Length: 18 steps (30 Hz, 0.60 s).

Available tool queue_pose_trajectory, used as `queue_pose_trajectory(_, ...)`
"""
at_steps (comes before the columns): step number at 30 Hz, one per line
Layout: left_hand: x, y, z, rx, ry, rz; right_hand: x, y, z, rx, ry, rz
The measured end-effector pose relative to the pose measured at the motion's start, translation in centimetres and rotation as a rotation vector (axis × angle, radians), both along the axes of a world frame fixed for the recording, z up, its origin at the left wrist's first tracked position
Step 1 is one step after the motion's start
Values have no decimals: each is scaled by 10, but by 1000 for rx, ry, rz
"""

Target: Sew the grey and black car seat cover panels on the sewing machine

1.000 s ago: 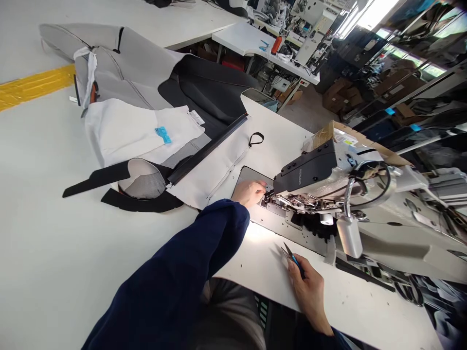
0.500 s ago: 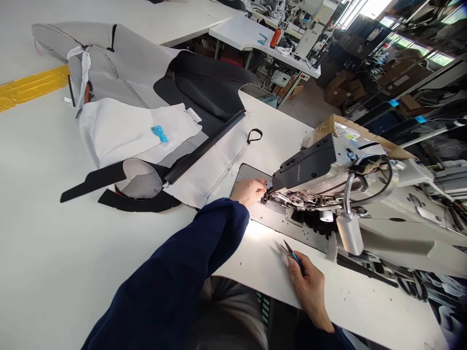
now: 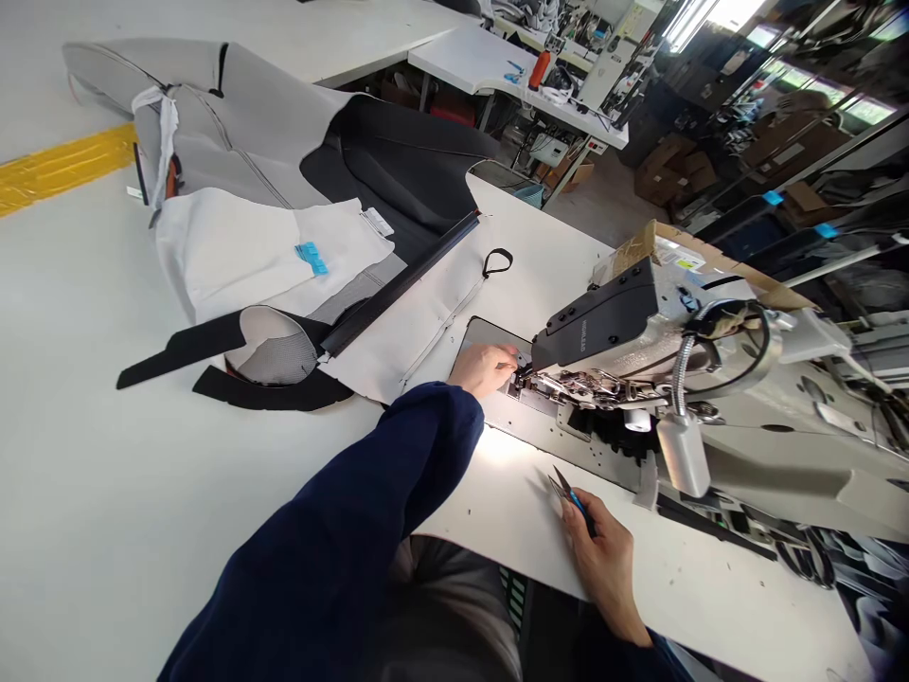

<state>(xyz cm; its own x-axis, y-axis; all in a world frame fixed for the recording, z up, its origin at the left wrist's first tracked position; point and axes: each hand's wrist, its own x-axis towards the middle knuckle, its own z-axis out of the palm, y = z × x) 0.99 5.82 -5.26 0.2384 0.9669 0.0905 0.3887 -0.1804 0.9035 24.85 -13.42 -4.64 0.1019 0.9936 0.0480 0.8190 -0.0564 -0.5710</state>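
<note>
My left hand is at the needle area of a sewing machine, over its metal bed plate. Its fingers are pinched together close to the presser foot; whatever they hold is too small or hidden to make out. Lower right, my right hand grips a pair of thread snips with a blue handle, the blades pointing up and left above the white table. Left of the machine lies a sewn cover of grey, black and white fabric, with a black strip and a small black loop on it.
A lamp on a bendable neck hangs beside the machine head. Behind the machine stands a cardboard box. Yellow tape crosses the table at left. Another worktable with an orange thread cone is farther back.
Almost nothing differs. Both hands keep their places and their grip, and the view has shifted only very slightly.
</note>
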Motion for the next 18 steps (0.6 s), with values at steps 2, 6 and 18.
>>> queue_pose_trajectory(2,1,0,0,2,26,-7,0,0,0,0,2,0)
queue_pose_trajectory(6,1,-1,1,3,72,-15,-2,1,1,2,-8,2)
queue_pose_trajectory(18,4,-2,2,16,122,-28,-3,1,2,2,-10,-21)
